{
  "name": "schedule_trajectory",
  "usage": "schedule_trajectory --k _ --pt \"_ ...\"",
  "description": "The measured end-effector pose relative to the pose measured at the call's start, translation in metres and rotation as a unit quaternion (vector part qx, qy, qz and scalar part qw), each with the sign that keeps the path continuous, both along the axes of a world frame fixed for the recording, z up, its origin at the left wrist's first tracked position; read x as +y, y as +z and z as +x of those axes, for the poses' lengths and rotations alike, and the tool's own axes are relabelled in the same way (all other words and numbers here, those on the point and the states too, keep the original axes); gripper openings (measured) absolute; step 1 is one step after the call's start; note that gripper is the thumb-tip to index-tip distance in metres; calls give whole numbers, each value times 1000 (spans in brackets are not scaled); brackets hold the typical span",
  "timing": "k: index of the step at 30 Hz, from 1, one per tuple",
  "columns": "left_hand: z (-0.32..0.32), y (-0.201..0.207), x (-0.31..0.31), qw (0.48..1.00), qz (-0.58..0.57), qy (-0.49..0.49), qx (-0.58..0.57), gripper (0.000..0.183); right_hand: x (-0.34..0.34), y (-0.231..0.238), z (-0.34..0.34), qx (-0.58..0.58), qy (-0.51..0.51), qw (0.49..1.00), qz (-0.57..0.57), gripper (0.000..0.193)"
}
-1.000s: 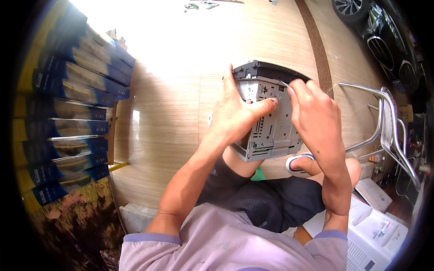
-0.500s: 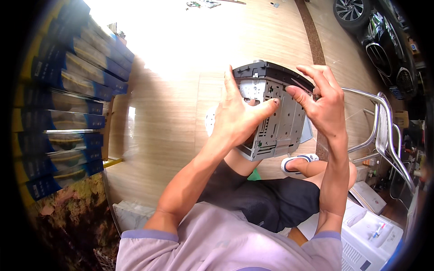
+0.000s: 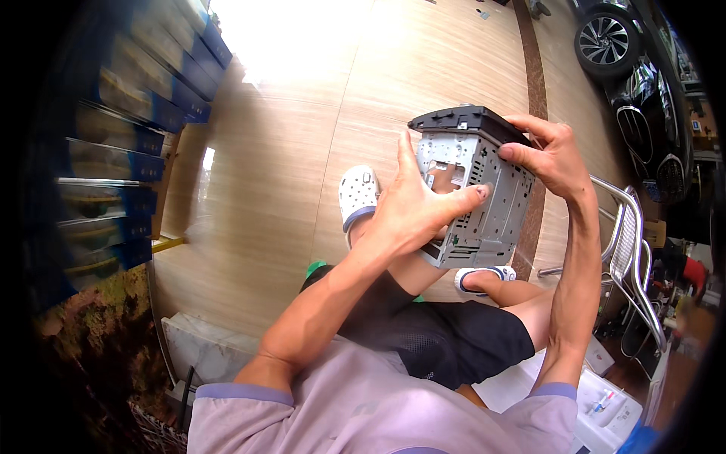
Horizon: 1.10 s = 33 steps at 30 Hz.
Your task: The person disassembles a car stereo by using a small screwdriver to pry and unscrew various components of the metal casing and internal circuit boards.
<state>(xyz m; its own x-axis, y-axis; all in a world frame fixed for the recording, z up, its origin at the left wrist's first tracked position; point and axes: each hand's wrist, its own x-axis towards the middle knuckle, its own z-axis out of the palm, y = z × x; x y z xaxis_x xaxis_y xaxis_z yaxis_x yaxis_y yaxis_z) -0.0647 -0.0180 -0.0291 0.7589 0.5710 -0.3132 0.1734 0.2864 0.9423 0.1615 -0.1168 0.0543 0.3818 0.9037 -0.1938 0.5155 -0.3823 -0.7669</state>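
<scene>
In front of me is a car stereo unit, a silver-grey metal box point(image 3: 495, 204) full of small holes and slots, with a curved black front panel point(image 3: 457, 119) at its far end. My left hand point(image 3: 412, 212) grips the box from the left, thumb lying across the top metal face and fingers along the side, partly hidden. At the far right corner my right hand point(image 3: 556, 159) is closed on the panel's end, its thumb near the box edge and its fingers behind the black plastic. An opening shows in the box's left side. The unit's underside is hidden.
Stacked blue boxes point(image 3: 113, 159) stand along the left. A metal-framed chair point(image 3: 628, 234) is at the right, with a dark car point(image 3: 643, 113) beyond it. White clogs point(image 3: 358, 193) are on my feet, and a white case point(image 3: 616, 408) lies by my right elbow.
My right hand has closed from a spread pose onto the panel's end. The stereo unit has turned slightly and shifted right in the picture, while the whole view has swung a little.
</scene>
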Motion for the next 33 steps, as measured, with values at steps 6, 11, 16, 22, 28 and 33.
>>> schedule_trajectory --k 6,11,16,22,28,33 --pt "1 -12 7 997 66 -14 -27 136 -8 -2 -2 -37 12 999 35 40" --pt "6 6 17 975 -180 -38 -128 67 -30 -3 5 -1 -17 998 53 41" --pt "9 -16 13 956 -253 -77 -130 46 -33 -5 4 -38 -1 997 71 44" --pt "13 -12 15 925 -322 -119 -165 31 -51 -1 21 -63 7 997 50 47" --pt "17 -7 17 881 -399 -200 -156 34 -68 -6 23 -50 18 992 117 45" --pt "29 2 28 884 -344 -285 -140 38 -89 -12 20 -26 -23 991 126 44"
